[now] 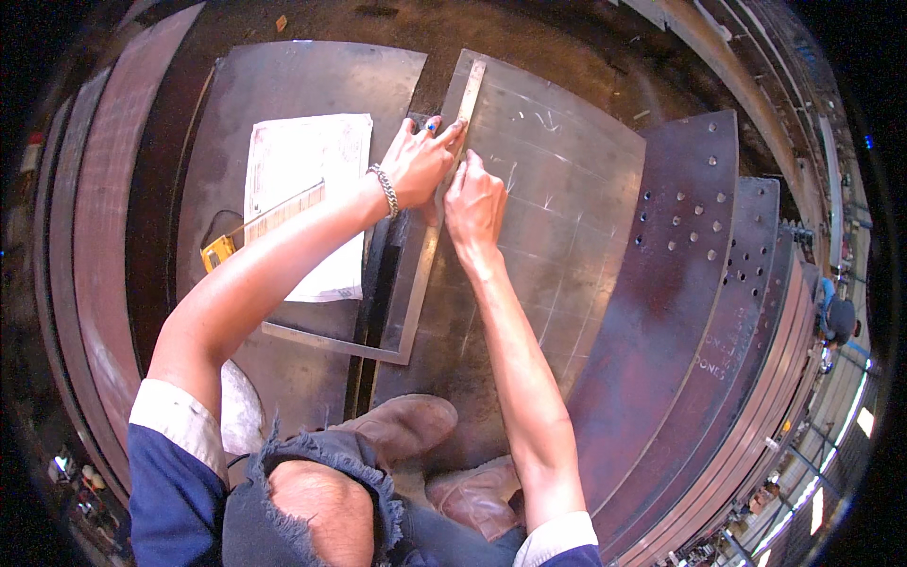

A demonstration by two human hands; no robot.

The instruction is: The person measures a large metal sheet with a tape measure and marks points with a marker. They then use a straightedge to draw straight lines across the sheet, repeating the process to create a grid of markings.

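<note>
A steel framing square (pixel 420 274) lies across two metal plates, its long arm along the left side of the marked plate (pixel 557 217). My left hand (pixel 422 163) rests on that arm, fingers spread and pressing it; a chain bracelet circles the wrist and a small blue spot shows at one finger. Just right of the long arm, my right hand (pixel 475 208) is closed in a pinch with its fingertips by the edge. Whatever it pinches is too small to make out. Thin pale lines and tick marks cross the plate beside this hand.
White paper sheets (pixel 312 156) lie on the left plate (pixel 274 80), with a yellow tape measure (pixel 218 253) partly drawn out over them. A dark gap separates the plates. Stacked plates with holes (pixel 685 217) stand at right; long steel pieces (pixel 123 189) run along the left. My boots (pixel 411 422) are close by.
</note>
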